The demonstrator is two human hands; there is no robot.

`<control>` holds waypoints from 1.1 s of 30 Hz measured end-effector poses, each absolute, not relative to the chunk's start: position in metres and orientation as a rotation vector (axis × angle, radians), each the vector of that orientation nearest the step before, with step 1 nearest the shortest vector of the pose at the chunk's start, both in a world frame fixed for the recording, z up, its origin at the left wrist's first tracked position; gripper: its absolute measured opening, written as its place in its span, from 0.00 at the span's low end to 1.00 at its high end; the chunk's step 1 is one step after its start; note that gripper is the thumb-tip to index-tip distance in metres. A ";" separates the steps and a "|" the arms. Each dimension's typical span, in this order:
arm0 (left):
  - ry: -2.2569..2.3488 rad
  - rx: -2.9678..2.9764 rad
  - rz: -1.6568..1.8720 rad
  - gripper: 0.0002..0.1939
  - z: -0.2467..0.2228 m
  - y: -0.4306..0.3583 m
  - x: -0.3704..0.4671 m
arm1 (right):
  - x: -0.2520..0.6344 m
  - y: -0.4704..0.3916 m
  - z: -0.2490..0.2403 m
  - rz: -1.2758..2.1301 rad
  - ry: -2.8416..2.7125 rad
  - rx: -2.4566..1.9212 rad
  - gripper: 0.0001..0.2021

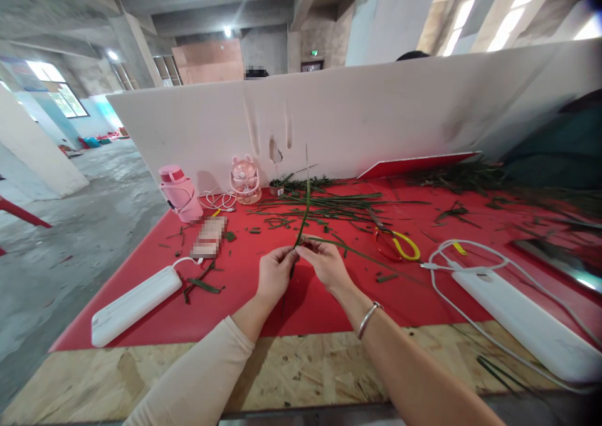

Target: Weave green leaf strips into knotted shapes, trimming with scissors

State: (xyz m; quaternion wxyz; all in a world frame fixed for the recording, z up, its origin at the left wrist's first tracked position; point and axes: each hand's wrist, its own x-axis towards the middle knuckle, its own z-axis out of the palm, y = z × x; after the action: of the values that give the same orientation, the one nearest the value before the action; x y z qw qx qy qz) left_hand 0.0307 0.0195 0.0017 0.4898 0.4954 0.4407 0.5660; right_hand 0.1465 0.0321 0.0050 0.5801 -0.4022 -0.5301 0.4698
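Observation:
Over the red table cover [324, 300], both my hands meet at some long green leaf strips. My left hand [275, 272] is closed, its thumb and fingers pinching a strip [306, 209] that stands up from between the hands. Pressed close beside it, my right hand [328, 264] is closed too, with its fingertips at the same spot. Another thin strip [364, 256] runs out to the right from my right fingers. The exact crossing of the strips is hidden behind the fingers. Beyond my hands lies a loose pile of cut leaf strips [329, 205].
Scissors [395, 244] with red and yellow handles lie to the right. White power banks [136, 307] with cables rest on both sides. A pink bottle [181, 194] and a clear pink jug [245, 180] stand at the back left. A white board [329, 118] walls off the far side.

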 end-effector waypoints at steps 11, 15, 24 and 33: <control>1.111 1.010 1.414 0.15 -0.002 0.019 0.036 | 0.143 0.024 0.012 0.841 -1.309 -1.104 0.06; 1.091 0.942 1.488 0.16 -0.002 0.018 0.037 | 0.142 0.021 0.013 0.728 -1.359 -1.130 0.06; 1.066 1.052 1.442 0.11 -0.001 0.016 0.035 | 0.147 0.028 0.006 0.745 -1.374 -1.109 0.06; 1.122 1.194 1.446 0.16 0.005 0.011 0.033 | 0.151 0.036 0.009 1.147 -1.196 -0.976 0.09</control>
State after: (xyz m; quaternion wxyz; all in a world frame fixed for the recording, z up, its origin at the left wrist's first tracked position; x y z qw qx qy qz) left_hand 0.0335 0.0108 0.0046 0.4602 0.4851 0.4559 0.5874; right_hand 0.1511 0.0362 0.0089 0.5720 -0.4162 -0.5102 0.4892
